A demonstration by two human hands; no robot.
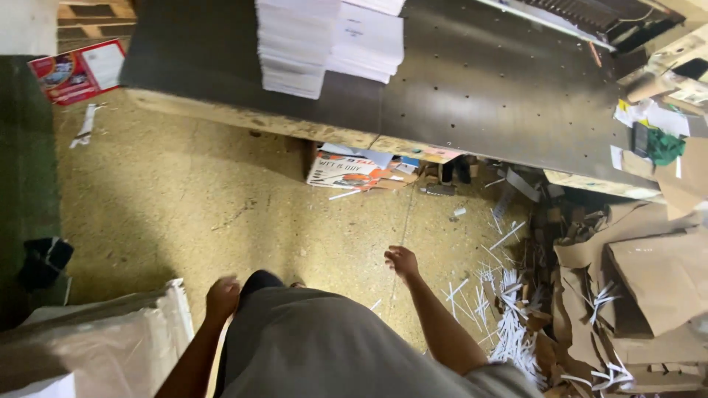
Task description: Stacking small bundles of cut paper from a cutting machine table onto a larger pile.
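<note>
A person stands with both the left hand [222,296] and right hand [402,261] loosely curled and empty above the floor [221,206], paper stacks [328,44] untouched on the table [479,96].

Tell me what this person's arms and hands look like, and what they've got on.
Both arms are bare from at least the elbow down: no sleeves, gloves, watch or bands show. The left hand and right hand are uncovered too, and any rings are too small to tell. The person wears a grey garment over the torso. A dark shoe shows just beyond it.
</note>
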